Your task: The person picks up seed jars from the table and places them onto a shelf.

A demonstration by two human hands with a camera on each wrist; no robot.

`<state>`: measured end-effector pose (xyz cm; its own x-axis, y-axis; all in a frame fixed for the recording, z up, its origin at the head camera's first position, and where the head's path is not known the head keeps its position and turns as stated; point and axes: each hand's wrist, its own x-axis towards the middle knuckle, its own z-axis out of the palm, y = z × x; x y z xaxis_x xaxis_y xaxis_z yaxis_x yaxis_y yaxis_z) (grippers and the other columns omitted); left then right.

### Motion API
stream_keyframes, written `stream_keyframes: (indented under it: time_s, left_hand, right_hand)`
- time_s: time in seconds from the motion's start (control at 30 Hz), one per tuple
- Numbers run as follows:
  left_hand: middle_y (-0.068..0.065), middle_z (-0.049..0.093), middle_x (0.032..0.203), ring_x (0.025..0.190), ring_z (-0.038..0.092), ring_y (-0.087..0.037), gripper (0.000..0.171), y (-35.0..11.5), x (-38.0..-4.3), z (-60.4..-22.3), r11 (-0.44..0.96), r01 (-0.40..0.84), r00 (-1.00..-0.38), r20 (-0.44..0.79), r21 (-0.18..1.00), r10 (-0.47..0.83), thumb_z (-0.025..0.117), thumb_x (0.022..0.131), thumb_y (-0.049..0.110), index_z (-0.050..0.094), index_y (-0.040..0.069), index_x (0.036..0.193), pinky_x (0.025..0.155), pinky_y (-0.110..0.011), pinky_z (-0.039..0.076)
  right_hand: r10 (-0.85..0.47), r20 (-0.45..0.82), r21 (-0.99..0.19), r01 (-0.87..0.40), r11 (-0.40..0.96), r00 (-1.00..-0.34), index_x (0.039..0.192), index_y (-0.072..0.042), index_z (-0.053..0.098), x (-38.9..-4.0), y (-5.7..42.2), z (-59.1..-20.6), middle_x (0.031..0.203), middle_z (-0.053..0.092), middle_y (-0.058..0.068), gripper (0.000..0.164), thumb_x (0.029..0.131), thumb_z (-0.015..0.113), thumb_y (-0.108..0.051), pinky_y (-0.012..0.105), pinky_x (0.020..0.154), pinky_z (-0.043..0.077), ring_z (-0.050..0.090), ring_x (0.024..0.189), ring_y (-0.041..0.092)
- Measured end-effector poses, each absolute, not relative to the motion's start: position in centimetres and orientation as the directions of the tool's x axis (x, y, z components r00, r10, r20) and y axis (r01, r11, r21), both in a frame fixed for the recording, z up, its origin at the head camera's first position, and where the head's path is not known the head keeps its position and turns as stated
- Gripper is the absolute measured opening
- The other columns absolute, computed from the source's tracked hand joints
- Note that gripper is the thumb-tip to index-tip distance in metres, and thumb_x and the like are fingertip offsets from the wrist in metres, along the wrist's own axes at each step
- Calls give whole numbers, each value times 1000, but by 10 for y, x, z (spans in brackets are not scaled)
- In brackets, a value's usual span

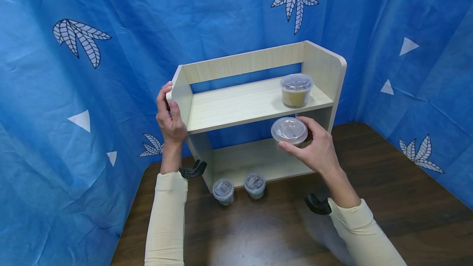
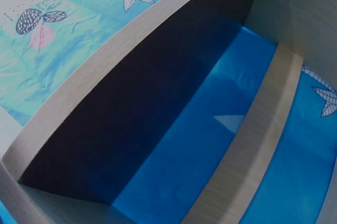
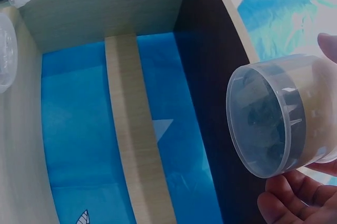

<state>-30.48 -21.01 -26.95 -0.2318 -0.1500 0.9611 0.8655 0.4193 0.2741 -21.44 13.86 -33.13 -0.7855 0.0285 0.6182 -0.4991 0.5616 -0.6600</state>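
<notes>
A light wooden two-tier shelf (image 1: pixel 233 102) stands on the table, slightly turned. My left hand (image 1: pixel 171 118) grips the upper front edge of its left side panel, thumb on the inner side. In my right hand (image 1: pixel 318 147) I hold a round clear plastic tub (image 1: pixel 289 131) with a lid, fingers and thumb around its side. This tub is in front of the shelf, below the upper board's front edge. In the right wrist view the same tub (image 3: pixel 258 121) is tilted in the fingers (image 3: pixel 295 197), its contents unclear. The left wrist view shows the shelf interior without the hand.
Another lidded tub (image 1: pixel 297 91) with yellowish contents sits on the upper board at the right. Two smaller lidded tubs (image 1: pixel 223 191) (image 1: pixel 255 186) stand on the dark wooden table (image 1: pixel 273 225) by the shelf's lower front edge. A blue patterned curtain (image 1: pixel 229 19) hangs behind.
</notes>
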Motion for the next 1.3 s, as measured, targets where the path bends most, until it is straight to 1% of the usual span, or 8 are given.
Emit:
stream_keyframes:
  time_s: [0.33,0.63,0.87,1.07,1.3]
  left_hand:
    - [-17,53,139,122,56,-30,41,-210,-304,-270,412,868,-232,960,276,-154,44,99,21,47,-5,130,97,-42,51]
    - [-17,52,140,122,55,-30,39,-211,-304,-270,412,865,-240,957,287,-163,44,96,13,47,-5,130,98,-42,50]
    - [-18,52,140,122,55,-31,39,-210,-305,-270,414,866,-235,959,280,-156,44,97,16,47,-5,130,98,-44,50]
    - [-17,52,140,122,56,-30,40,-211,-305,-270,417,865,-234,960,278,-153,44,97,17,47,-5,130,97,-42,51]
    - [-19,52,139,121,56,-33,40,-212,-305,-270,409,872,-230,963,269,-142,44,99,20,47,-5,131,96,-43,51]
  right_hand:
    - [37,625,-662,-503,556,-780,136,-5,52,-215,137,-320,126,61,16,73,77,83,-33,46,82,54,60,103,30]
    - [43,621,-688,-517,509,-783,137,-8,53,-217,133,-311,128,60,13,72,78,82,-36,51,86,54,59,106,29]
    - [44,618,-691,-515,508,-785,137,-8,53,-218,132,-306,128,60,13,71,78,80,-37,51,85,54,59,105,29]
    - [41,643,-677,-544,495,-764,136,-7,54,-222,128,-300,125,62,13,68,80,79,-36,49,83,53,59,102,29]
    - [36,644,-675,-545,498,-765,136,-6,53,-225,123,-294,124,62,13,69,79,79,-36,47,83,52,60,102,28]
